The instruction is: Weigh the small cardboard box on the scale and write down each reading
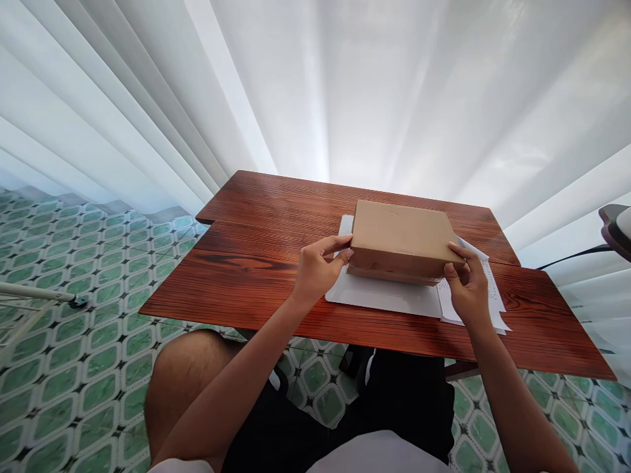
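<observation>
A brown cardboard box (pixel 401 226) is over a white sheet or board (pixel 389 292) on the wooden table. Below its front face shows another narrow cardboard edge; whether this is the box's lower part or a second box, I cannot tell. My left hand (pixel 320 266) pinches the box's left front corner between thumb and fingers. At the right front corner, my right hand (pixel 467 279) grips it with the thumb in front and the fingers along the side. Printed white papers (pixel 493 299) lie partly under my right hand, beside the white sheet.
The dark red wooden table (pixel 231 263) has a stepped left edge. White curtains (pixel 315 85) hang behind it. A metal frame leg with a caster (pixel 73 301) stands on the green tiled floor (pixel 98 368) at left. A dark-edged object (pixel 614 226) juts in at far right.
</observation>
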Tool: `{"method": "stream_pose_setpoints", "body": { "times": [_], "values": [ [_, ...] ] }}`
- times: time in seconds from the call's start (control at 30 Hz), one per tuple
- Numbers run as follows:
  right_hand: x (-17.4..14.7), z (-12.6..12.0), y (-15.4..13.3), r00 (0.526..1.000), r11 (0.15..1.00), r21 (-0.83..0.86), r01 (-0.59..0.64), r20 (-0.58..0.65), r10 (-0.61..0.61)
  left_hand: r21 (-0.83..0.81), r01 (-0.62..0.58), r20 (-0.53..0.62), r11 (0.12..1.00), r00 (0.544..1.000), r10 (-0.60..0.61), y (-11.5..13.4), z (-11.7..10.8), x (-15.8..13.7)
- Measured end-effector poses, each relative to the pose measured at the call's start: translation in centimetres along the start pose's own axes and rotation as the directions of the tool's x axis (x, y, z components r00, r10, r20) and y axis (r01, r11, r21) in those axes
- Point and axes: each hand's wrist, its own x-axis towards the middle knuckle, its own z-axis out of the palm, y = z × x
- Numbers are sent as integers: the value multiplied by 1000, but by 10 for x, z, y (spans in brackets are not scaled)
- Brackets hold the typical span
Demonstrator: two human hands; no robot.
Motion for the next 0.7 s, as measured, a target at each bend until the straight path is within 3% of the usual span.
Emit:
{"method": "stream_pose_setpoints", "body": {
  "times": [0.7],
  "values": [
    [-7,-4,8,999,999,-43,-14,42,16,154,-52,21,987,999,49,8,-4,-1]
  ]
}}
